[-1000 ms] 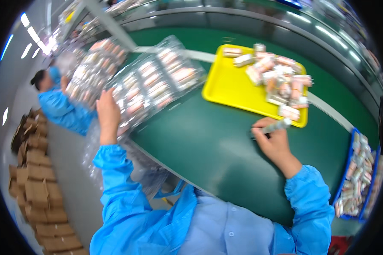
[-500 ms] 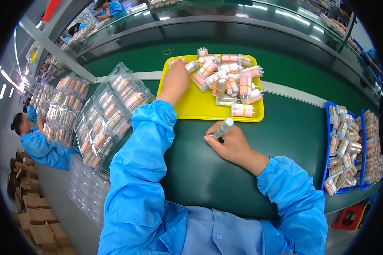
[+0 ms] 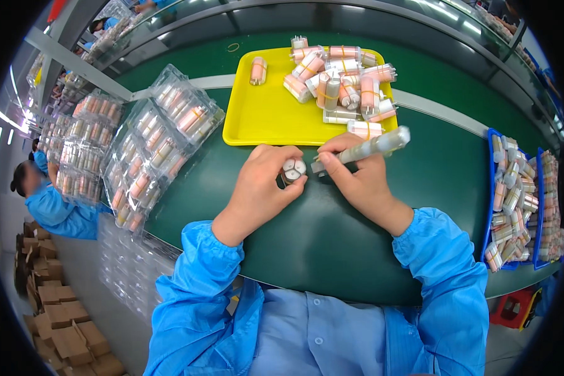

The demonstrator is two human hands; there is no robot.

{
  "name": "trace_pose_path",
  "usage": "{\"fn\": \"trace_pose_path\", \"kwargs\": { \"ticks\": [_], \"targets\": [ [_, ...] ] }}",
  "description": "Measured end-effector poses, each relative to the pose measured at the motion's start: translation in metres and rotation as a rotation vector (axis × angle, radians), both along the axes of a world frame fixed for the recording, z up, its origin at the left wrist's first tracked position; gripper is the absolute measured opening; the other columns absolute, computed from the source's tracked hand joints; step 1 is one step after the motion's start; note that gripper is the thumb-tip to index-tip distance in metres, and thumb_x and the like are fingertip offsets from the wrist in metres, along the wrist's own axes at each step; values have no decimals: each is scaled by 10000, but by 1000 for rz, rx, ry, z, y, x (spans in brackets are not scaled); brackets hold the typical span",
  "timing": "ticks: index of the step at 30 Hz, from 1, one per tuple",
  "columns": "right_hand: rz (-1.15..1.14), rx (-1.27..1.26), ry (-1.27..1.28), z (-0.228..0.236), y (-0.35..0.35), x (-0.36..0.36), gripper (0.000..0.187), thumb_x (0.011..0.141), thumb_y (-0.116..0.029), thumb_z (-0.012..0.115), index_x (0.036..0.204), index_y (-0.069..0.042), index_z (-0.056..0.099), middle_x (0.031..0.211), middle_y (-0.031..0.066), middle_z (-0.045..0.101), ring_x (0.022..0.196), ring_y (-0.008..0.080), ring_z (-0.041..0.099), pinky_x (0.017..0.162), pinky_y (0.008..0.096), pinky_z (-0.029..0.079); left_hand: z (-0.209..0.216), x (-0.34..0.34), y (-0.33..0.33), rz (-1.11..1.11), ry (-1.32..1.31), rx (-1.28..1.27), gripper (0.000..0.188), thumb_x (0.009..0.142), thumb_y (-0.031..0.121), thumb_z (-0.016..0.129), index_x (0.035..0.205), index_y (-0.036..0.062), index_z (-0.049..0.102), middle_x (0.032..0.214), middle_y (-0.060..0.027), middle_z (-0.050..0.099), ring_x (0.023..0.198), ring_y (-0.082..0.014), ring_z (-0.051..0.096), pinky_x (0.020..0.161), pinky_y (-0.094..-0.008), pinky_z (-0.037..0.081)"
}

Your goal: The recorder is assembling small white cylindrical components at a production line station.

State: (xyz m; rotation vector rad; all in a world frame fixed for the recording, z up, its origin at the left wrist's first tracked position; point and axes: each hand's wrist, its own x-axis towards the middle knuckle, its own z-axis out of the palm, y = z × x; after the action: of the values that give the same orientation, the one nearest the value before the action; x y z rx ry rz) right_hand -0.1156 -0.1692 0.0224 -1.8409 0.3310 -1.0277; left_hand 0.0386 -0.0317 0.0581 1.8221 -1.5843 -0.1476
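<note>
We have our left hand [image 3: 250, 191] closed on a small bundle [image 3: 293, 169], thumb on one side and fingers around the other, with three pale round ends facing up toward us; we cannot tell whether its base touches the bench [image 3: 326, 250]. Our right hand [image 3: 368, 185] is clamped on a thick, grey-green pen-like tool [image 3: 376, 146], which slants so that its far end points up and to the right. Its tip sits just beside the bundle, apart from it, and both hands are near each other over the green bench, in front of the yellow tray [image 3: 260, 119].

On the tray we see a heap of pink, white and grey cylinder bundles [image 3: 344, 84], many with a thin yellowish band, crowding the right half, while one pink bundle [image 3: 258, 71] stands alone near the upper left corner. To our left, clear plastic packs [image 3: 160, 135] filled with similar cylinders lie tilted at the bench's edge. At our right are two blue bins [image 3: 488, 207] full of more cylinders. Beyond the left edge we see a co-worker in blue [image 3: 59, 213], and below, brown cardboard boxes [image 3: 75, 341] on the floor.
</note>
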Motion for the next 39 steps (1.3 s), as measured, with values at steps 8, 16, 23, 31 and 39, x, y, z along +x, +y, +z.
{"fn": "trace_pose_path", "kwargs": {
  "ticks": [8,16,23,31,39],
  "targets": [
    [127,51,108,17,8,0,117,887,-101,747,939,-8,698,872,87,702,789,194,674,710,328,519,-38,-3,17,-43,200,-113,720,765,-3,830,1381,40,460,1114,-94,719,974,-168,649,858,-296,515],
    [95,-36,198,12,7,3,142,888,-127,745,938,-1,703,856,111,698,747,234,668,681,340,517,-38,-7,14,-39,162,-129,729,744,-3,826,1377,42,468,1105,-95,712,965,-192,653,851,-322,532],
    [94,-54,215,13,10,5,152,898,-143,733,923,2,695,842,117,697,762,255,682,680,361,523,-35,-12,9,1,117,-181,593,729,3,839,1253,31,563,1070,-113,650,908,-219,649,818,-325,539],
    [99,-35,202,12,9,4,146,909,-140,723,933,2,698,848,112,705,773,237,688,699,354,531,-43,-15,11,80,158,-130,568,717,37,877,1191,25,565,1051,-118,623,904,-229,649,800,-327,546],
    [137,118,143,20,5,0,131,911,-129,707,935,0,703,856,88,708,794,182,685,713,334,528,-50,-14,16,-108,514,-70,699,794,-101,673,1413,31,375,1262,-154,622,1168,-243,631,1036,-369,488]
  ]
}}
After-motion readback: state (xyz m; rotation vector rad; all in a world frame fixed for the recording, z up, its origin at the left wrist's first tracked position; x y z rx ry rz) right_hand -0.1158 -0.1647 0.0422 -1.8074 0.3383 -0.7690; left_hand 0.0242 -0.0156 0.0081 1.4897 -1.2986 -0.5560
